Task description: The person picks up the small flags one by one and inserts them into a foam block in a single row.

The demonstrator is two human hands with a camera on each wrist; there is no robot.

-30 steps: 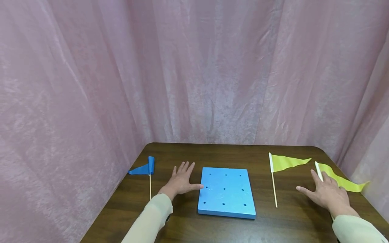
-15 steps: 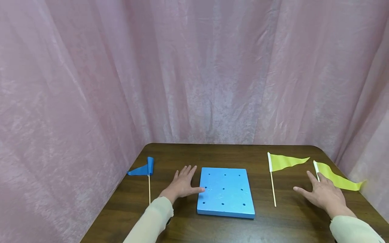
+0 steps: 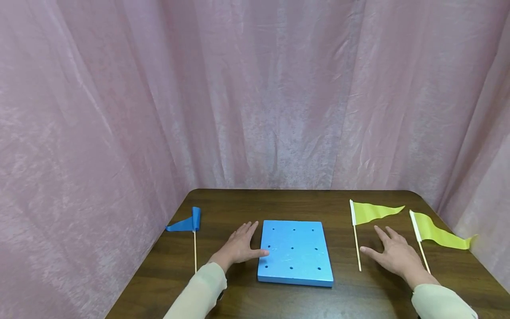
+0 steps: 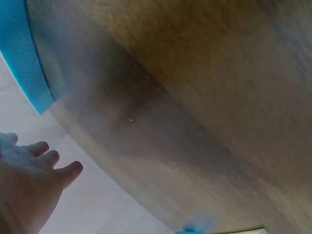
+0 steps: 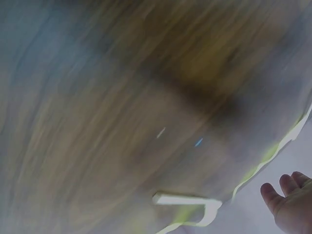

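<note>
My left hand [image 3: 237, 248] hovers with spread fingers at the left side of a flat blue board [image 3: 294, 248], which has several small holes. In the head view its thumb overlaps the board's left edge. A blue pennant flag [image 3: 196, 219] on a thin stick lies further left. My right hand [image 3: 396, 254] is held over the table, fingers apart and holding nothing, between two yellow pennant flags. Its thumb points at the stick of the nearer yellow flag [image 3: 372, 213]; the other yellow flag [image 3: 436, 232] lies to its right. The right wrist view is blurred.
The flags and board lie on a dark brown wooden table [image 3: 279, 204] with rounded far corners. Pink velvet curtains [image 3: 255, 97] hang close behind and along both sides of it.
My right hand has moved left, off the right-hand yellow flag, whose stick now shows, toward the other yellow flag. The left hand has sunk slightly, staying beside the board.
</note>
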